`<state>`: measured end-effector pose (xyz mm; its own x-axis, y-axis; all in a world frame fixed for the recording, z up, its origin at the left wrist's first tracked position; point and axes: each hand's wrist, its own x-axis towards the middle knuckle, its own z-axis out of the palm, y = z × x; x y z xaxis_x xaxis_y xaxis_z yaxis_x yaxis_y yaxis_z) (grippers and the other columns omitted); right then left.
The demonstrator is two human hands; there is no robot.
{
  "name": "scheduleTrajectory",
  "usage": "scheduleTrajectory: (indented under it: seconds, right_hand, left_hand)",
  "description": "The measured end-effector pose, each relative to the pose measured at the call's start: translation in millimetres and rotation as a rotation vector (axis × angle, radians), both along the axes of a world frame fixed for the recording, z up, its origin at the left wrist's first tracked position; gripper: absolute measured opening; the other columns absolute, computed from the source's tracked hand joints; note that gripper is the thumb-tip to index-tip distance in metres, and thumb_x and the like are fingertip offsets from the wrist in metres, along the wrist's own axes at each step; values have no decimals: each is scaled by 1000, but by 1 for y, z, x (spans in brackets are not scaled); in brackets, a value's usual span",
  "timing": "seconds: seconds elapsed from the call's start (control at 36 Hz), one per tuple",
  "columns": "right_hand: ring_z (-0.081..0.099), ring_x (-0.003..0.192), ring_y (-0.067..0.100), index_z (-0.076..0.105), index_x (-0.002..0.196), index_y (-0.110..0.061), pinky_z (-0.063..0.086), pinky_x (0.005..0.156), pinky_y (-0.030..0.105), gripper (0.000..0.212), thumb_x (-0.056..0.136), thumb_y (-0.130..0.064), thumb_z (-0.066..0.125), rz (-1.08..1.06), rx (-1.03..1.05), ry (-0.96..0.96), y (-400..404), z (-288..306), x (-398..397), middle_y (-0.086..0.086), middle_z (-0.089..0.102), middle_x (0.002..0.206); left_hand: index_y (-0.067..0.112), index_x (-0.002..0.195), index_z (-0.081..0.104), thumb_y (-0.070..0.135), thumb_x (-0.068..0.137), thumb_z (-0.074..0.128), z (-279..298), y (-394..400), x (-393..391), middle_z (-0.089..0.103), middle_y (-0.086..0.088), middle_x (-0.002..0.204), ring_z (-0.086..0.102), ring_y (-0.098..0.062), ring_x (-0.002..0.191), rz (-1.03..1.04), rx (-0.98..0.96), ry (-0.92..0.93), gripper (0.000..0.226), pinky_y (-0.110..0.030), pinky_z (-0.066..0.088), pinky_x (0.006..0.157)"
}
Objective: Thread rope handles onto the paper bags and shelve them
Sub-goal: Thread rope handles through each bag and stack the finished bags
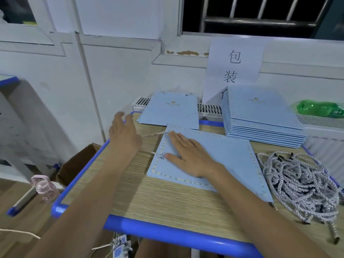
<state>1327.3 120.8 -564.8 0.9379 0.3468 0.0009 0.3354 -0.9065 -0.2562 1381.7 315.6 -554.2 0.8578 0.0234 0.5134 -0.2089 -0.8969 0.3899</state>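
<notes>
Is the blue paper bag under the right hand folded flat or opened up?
Folded flat: the paper bag lies flat on the table, right hand pressing it.

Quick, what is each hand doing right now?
Left hand: open, fingers spread above the wooden table's blue-edged corner, holding nothing.
Right hand: open, pressed flat on the light blue flat paper bag.

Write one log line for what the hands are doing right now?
right hand: flat on blue paper bag | left hand: open over rope handle | rope pile: right of bag | bag stack: behind
</notes>
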Motion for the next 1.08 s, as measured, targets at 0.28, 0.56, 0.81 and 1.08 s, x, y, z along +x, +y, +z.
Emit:
scheduleTrajectory:
  seconds: [0.28,0.56,0.81,1.08]
  right_hand:
    - [10,140,16,-1,152,-24,9,107,36,55,101,-42,10,-68,-188,-16,13,0,23,-13,-2,159]
    - [-2,146,13,1,153,-19,0,116,34,60,102,-44,21,-16,-72,2,7,12,4,-3,-5,160]
    - [-23,143,10,-15,147,-41,-11,117,45,102,64,-87,20,66,-239,126,-41,18,-75,-9,-23,156]
    - [55,37,19,60,66,-18,19,39,21,54,101,-36,23,117,-412,-800,-27,35,-91,-2,56,49]
  left_hand:
    - [16,151,-6,28,102,12,-20,-27,-20,-9,5,159,-12,-4,144,-496,353,542,54,-31,-12,118]
    - [14,151,15,56,78,4,-15,-25,-33,6,2,160,3,-9,146,-447,339,323,85,-29,-7,116]
    - [28,152,1,101,43,10,1,2,-81,-9,12,158,-15,6,135,-734,500,501,131,-14,-10,110]
    - [20,119,56,30,80,35,20,14,-84,71,1,103,70,-18,82,-741,622,-36,46,-28,55,60]
